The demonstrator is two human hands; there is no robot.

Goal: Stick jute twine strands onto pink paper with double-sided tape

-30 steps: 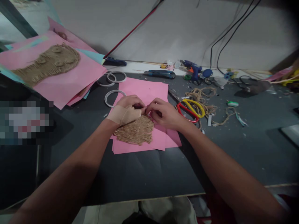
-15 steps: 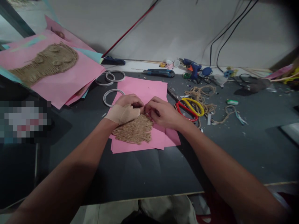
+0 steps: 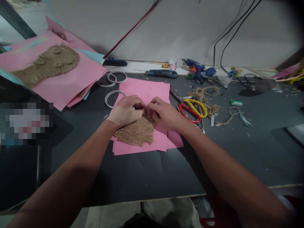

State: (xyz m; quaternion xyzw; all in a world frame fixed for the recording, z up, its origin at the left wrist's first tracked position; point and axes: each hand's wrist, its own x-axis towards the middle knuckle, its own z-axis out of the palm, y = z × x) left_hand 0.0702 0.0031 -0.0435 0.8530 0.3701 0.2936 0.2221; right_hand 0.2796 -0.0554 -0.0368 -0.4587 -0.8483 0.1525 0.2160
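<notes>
Rows of brown twine (image 3: 135,133) lie side by side on a stack of pink paper (image 3: 144,88) in the middle of the dark table. My left hand (image 3: 129,109), with a beige wrap around wrist and thumb, rests at the upper edge of the twine, its fingers pinched. Touching or nearly touching its fingertips, my right hand (image 3: 162,114) is closed too, thumb and fingers together above the upper right of the twine. Whatever lies between the fingertips is hidden. Scissors (image 3: 193,110) with red and yellow handles lie just right of my right hand.
Several tape rings (image 3: 115,99) lie left of the paper. A blue utility knife (image 3: 161,73) and a blue glue gun (image 3: 197,69) are at the back. Loose twine (image 3: 204,95) tangles beyond the scissors. Pink sheets bearing a twine figure (image 3: 57,58) stand at left.
My right hand's fingers have shifted slightly left, closer to my left fingertips, and curl tighter. My left hand stays almost still.
</notes>
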